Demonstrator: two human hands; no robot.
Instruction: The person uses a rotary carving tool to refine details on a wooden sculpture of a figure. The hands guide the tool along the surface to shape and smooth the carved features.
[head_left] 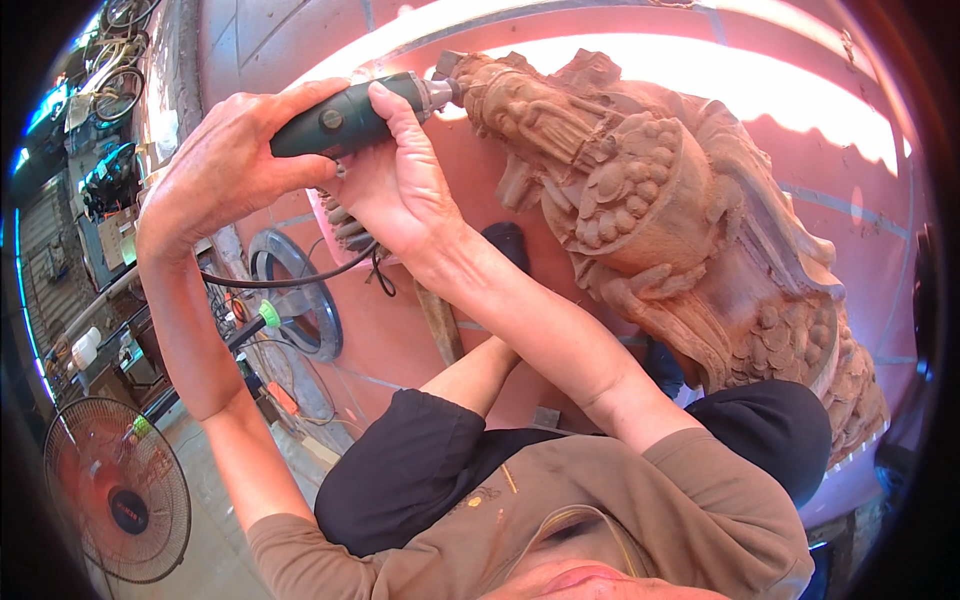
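Note:
A dark green rotary power tool (345,120) with a silver nose is held in both my hands at the upper left. My left hand (225,140) grips its rear end, fingers over the top and thumb below. My right hand (400,190) closes round the front part, thumb pressed on top and the other fingers largely hidden. The tool's nose points right, close against the head end of a brown carved wooden statue (690,225). The bit is too small to make out, so contact is unclear. The statue lies slantwise, showing a round bowl of carved balls (630,190).
A black cable (290,283) runs below my hands. Beneath my right wrist is a pink tray (325,225) of tools, near a wooden handle (438,320). A round grey base (330,320) and a standing fan (118,490) are on the left. My bent legs flank the statue's near side.

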